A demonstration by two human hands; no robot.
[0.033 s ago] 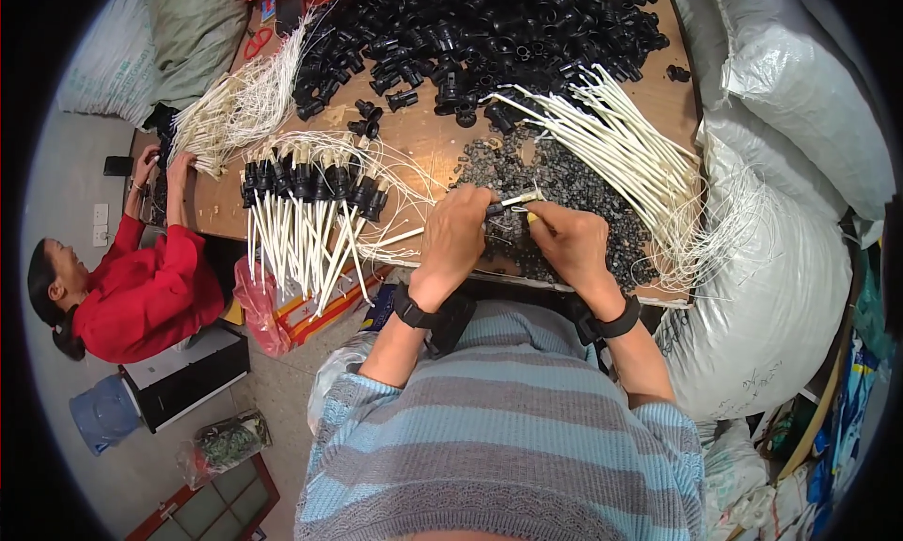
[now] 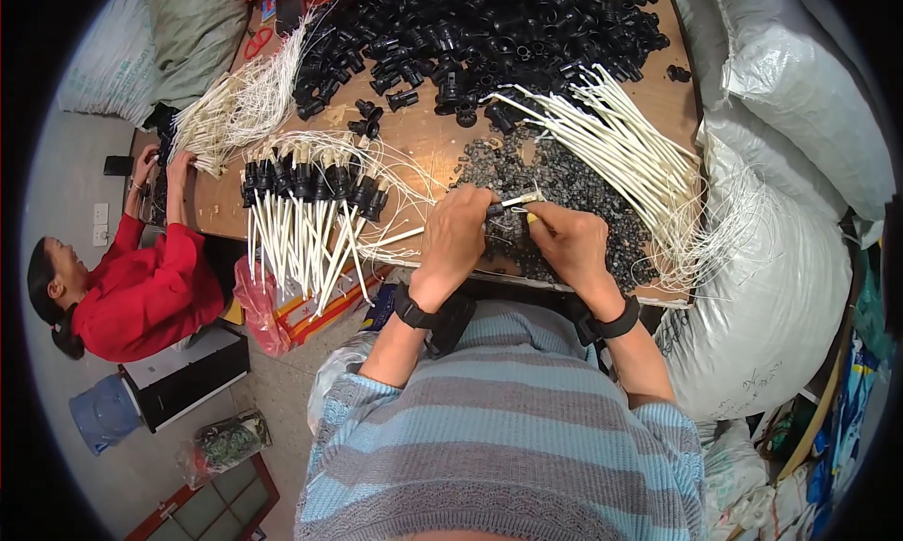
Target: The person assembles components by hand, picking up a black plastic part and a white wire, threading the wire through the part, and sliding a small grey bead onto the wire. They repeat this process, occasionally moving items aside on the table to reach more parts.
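Note:
Over a spread of small dark pellets-like parts (image 2: 564, 179), my left hand (image 2: 453, 235) is closed around a white sleeved wire (image 2: 516, 201) with a black fitting (image 2: 494, 210) on it. The wire's cream-coloured end piece (image 2: 534, 197) points to the right. My right hand (image 2: 571, 245) is closed in a pinch just below that end piece; what sits between its fingertips is too small to make out. Left of my hands lies a row of white sleeved wires with black sockets (image 2: 334, 182) on them. To the right is a bundle of bare white sleeved wires (image 2: 611, 136).
A large heap of black plastic sockets (image 2: 489, 33) covers the table's (image 2: 404, 132) far side. Another wire bundle (image 2: 230, 108) lies far left, where a person in red (image 2: 150, 292) works with both hands. Stuffed white sacks (image 2: 762, 306) crowd the right edge.

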